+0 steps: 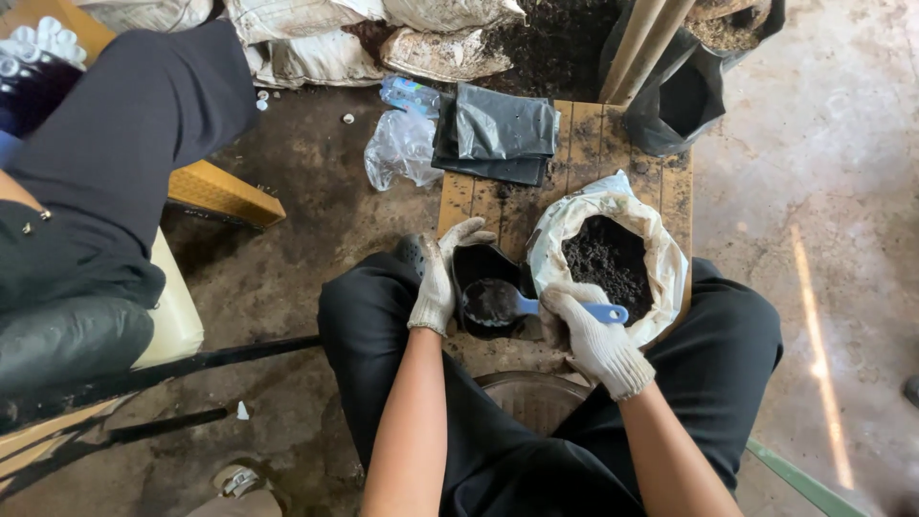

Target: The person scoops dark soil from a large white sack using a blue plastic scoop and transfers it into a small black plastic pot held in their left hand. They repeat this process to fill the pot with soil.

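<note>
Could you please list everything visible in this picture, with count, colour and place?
small bag: one, black, on the board, held open by the left hand
scoop: one, blue handle, loaded with soil, over the small bag
soil sack: one, white, open with dark soil, right of the small bag
wooden board: one, brown, on the floor ahead of the knees
folded bags: a stack, black, at the board's far end
clear plastic bag: one, crumpled, left of the stack
white sacks: several, along the top edge
large black bag: one, top right
left hand: white glove, grips the small bag's rim
right hand: white glove, holds the scoop
</note>
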